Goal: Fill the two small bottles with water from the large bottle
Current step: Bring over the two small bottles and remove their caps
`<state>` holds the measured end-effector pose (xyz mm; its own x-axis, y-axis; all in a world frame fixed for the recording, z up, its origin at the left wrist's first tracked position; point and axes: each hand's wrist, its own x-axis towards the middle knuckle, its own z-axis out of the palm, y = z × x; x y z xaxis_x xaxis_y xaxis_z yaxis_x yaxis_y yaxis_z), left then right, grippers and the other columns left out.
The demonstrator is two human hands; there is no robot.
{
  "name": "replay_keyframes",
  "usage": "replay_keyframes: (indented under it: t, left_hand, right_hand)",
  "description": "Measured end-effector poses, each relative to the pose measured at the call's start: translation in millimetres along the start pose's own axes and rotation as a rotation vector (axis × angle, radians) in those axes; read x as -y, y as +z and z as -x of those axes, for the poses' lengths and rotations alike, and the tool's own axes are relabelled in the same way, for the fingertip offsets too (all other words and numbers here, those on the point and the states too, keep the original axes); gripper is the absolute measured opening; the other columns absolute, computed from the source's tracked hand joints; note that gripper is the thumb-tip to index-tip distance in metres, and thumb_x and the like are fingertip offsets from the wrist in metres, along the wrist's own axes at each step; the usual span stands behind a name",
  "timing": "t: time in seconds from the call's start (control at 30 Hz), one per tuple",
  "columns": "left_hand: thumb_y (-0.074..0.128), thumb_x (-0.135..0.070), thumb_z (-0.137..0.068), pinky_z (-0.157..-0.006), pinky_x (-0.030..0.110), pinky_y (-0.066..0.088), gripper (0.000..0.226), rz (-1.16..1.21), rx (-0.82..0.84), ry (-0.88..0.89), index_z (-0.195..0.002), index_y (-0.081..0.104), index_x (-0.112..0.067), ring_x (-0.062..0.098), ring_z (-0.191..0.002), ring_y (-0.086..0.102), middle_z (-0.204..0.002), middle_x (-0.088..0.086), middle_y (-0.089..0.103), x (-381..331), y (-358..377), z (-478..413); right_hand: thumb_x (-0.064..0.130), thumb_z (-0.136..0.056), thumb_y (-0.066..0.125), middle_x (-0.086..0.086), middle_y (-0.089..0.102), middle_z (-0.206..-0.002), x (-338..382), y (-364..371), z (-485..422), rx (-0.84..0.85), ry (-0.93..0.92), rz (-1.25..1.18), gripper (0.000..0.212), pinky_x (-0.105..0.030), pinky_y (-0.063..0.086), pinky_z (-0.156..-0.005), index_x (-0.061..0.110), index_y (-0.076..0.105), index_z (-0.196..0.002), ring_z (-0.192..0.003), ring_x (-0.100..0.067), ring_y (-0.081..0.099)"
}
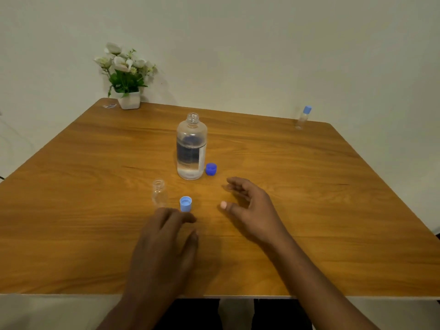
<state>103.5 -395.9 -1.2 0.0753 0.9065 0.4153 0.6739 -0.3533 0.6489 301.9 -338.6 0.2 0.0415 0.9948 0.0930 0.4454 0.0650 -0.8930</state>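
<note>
The large clear bottle [191, 148] stands uncapped at the table's middle, partly filled with water. Its dark blue cap [211, 169] lies just to its right. A small clear bottle [159, 193] stands open in front and to the left, with its light blue cap [185, 203] beside it, open side up. A second small bottle [302, 117] with a light blue cap on stands at the far right corner. My left hand [166, 236] hovers just below the small bottle and cap, holding nothing. My right hand [250, 206] is spread and empty, below and right of the large bottle.
The wooden table [333, 210] has a white pot of white flowers [126, 77] at its far left corner, with a small clear scrap [109, 106] beside it. A pale wall rises behind the table.
</note>
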Motion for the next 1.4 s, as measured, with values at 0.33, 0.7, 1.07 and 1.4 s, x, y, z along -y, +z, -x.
replay_keyframes:
  t: [0.33,0.7,1.07,1.4]
  left_hand:
    - [0.057,-0.03,-0.089,-0.091,0.03,0.045,0.03,0.126,0.279,0.107,-0.119,0.055,-0.027,0.009,-0.108,0.051,-0.115,-0.007,0.055,-78,133,-106]
    - [0.053,-0.02,-0.087,-0.097,0.037,0.043,0.037,-0.015,0.214,0.039,-0.124,0.054,-0.017,0.023,-0.113,0.05,-0.122,0.004,0.057,-79,232,-219]
    - [0.054,-0.024,-0.085,-0.099,0.04,0.041,0.039,-0.04,0.229,0.024,-0.124,0.053,-0.017,0.024,-0.113,0.051,-0.122,0.004,0.057,-75,306,-313]
    - [0.057,-0.022,-0.083,-0.097,0.043,0.044,0.039,0.019,0.185,0.01,-0.121,0.056,-0.014,0.025,-0.11,0.054,-0.118,0.007,0.06,-74,318,-340]
  right_hand:
    - [0.017,-0.086,0.071,-0.004,0.065,-0.118,-54,-100,-47,-0.492,0.136,0.042,0.043,-0.026,0.048,-0.09,0.012,0.059,-0.127,-0.108,-0.014,0.06]
    - [0.014,-0.085,0.072,-0.002,0.062,-0.118,-95,-165,-146,-0.64,0.215,0.094,0.05,-0.021,0.043,-0.088,0.012,0.055,-0.132,-0.109,-0.014,0.057]
    - [0.022,-0.083,0.074,-0.005,0.062,-0.123,-139,-200,-269,-0.694,0.214,0.175,0.059,-0.029,0.047,-0.085,0.013,0.05,-0.137,-0.109,-0.02,0.059]
    - [0.026,-0.082,0.076,-0.007,0.065,-0.119,-148,-204,-314,-0.728,0.195,0.232,0.053,-0.027,0.045,-0.077,0.01,0.057,-0.129,-0.103,-0.023,0.063]
